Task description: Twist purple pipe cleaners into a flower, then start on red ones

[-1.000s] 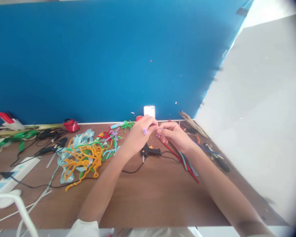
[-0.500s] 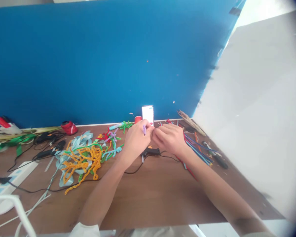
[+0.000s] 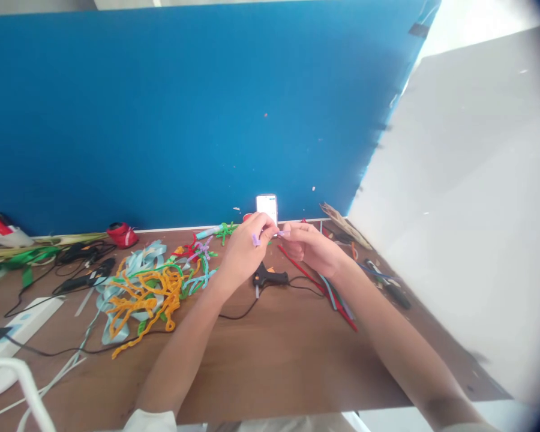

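Note:
My left hand (image 3: 243, 249) and my right hand (image 3: 312, 247) meet above the far middle of the brown table (image 3: 274, 354). Between their pinched fingers runs a short purple pipe cleaner (image 3: 270, 236); its left end curls out below my left fingers. Both hands are closed on it. A black glue gun (image 3: 270, 278) lies on the table just under them, with its cord trailing left. A white phone (image 3: 267, 207) leans upright against the blue wall right behind my hands.
A tangle of orange, light blue and green pipe cleaners (image 3: 144, 291) lies to the left. Straight red and blue pipe cleaners (image 3: 337, 297) lie under my right wrist. A white power strip (image 3: 22, 318) with black cables sits far left. A red object (image 3: 119, 234) stands by the wall.
My hands have drawn slightly apart, so the purple pipe cleaner now shows stretched between them. The view has shifted a little; the table things stay where they were.

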The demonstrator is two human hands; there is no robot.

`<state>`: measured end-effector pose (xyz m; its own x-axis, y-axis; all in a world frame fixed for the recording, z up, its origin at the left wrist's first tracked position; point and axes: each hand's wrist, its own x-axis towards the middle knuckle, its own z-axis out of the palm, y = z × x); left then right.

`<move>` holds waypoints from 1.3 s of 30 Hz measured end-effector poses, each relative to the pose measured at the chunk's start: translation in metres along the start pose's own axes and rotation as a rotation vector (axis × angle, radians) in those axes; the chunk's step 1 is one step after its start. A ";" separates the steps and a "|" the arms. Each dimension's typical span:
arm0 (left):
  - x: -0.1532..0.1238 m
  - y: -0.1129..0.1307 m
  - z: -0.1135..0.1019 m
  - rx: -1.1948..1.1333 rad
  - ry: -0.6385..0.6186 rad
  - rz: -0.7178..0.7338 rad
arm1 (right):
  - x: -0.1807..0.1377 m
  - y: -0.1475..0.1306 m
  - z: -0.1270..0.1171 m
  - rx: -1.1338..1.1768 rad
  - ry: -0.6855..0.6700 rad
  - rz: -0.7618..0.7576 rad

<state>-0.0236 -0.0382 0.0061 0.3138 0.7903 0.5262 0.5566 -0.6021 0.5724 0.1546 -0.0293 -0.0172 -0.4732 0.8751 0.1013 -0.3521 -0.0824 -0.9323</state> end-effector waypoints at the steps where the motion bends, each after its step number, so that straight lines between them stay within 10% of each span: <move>1: 0.000 0.000 0.000 0.004 0.006 -0.008 | -0.001 -0.001 0.001 -0.005 0.011 -0.012; 20: -0.003 -0.012 0.001 0.227 0.016 0.086 | -0.006 -0.001 0.009 -0.628 0.124 -0.271; 27: -0.004 -0.010 0.017 0.128 0.104 -0.041 | -0.004 0.014 0.007 -1.494 0.399 -0.762; 31: -0.002 -0.013 0.024 -0.055 0.059 -0.167 | -0.003 0.016 0.000 -1.789 0.315 -1.038; 39: -0.001 -0.010 0.015 -0.404 -0.051 -0.208 | -0.009 0.003 0.011 -1.023 0.331 -0.636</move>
<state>-0.0178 -0.0318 -0.0097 0.2703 0.8976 0.3484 0.2707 -0.4181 0.8671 0.1488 -0.0432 -0.0173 -0.1714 0.7142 0.6786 0.4153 0.6770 -0.6077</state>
